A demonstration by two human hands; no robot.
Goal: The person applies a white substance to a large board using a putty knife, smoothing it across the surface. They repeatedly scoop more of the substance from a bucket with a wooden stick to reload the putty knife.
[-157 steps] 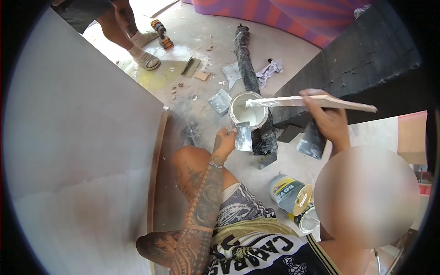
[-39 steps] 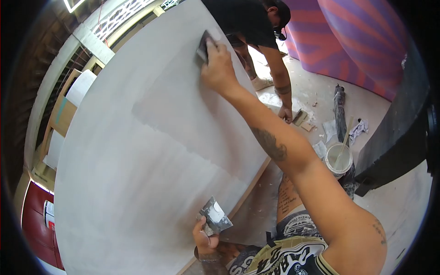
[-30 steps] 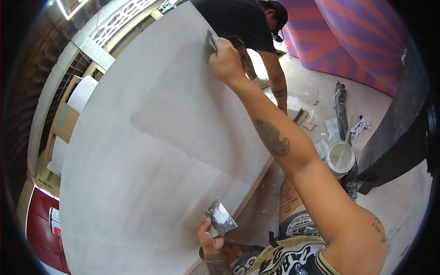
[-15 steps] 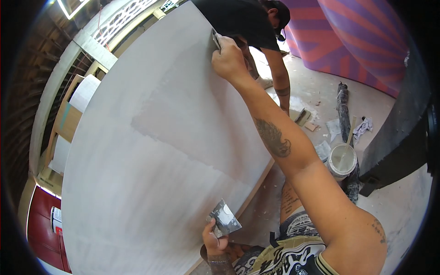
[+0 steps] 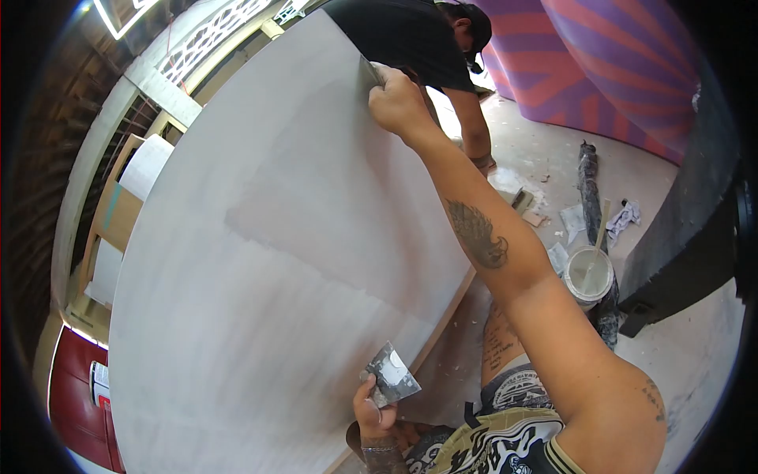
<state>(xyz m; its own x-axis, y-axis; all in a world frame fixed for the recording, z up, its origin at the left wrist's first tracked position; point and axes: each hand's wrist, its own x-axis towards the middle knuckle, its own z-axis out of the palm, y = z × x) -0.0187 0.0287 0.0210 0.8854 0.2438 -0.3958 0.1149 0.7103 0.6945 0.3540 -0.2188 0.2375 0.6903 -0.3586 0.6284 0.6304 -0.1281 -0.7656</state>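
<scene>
Head view. The pale panel (image 5: 197,276) lies to the left of the right hand (image 5: 397,103), its broad face sloping down toward the wearer. The right hand is closed on a thin blade (image 5: 368,73), seen nearly edge-on at the panel's far border; its long axis runs roughly along that border, and whether its whole edge touches cannot be told. The left hand (image 5: 371,411) grips a scraper (image 5: 392,375) bearing white paste, blade tilted up, over the near part of the panel. The right hand is thus nearer the far border, the left hand nearer the wooden edge strip (image 5: 446,324). Open face extends leftward from the blade; beyond the border, a bent co-worker (image 5: 403,39) leaves little room. The bucket (image 5: 588,276), with a stick (image 5: 604,221) standing in it, is to the right of the right forearm, beside a dark block (image 5: 671,229).
</scene>
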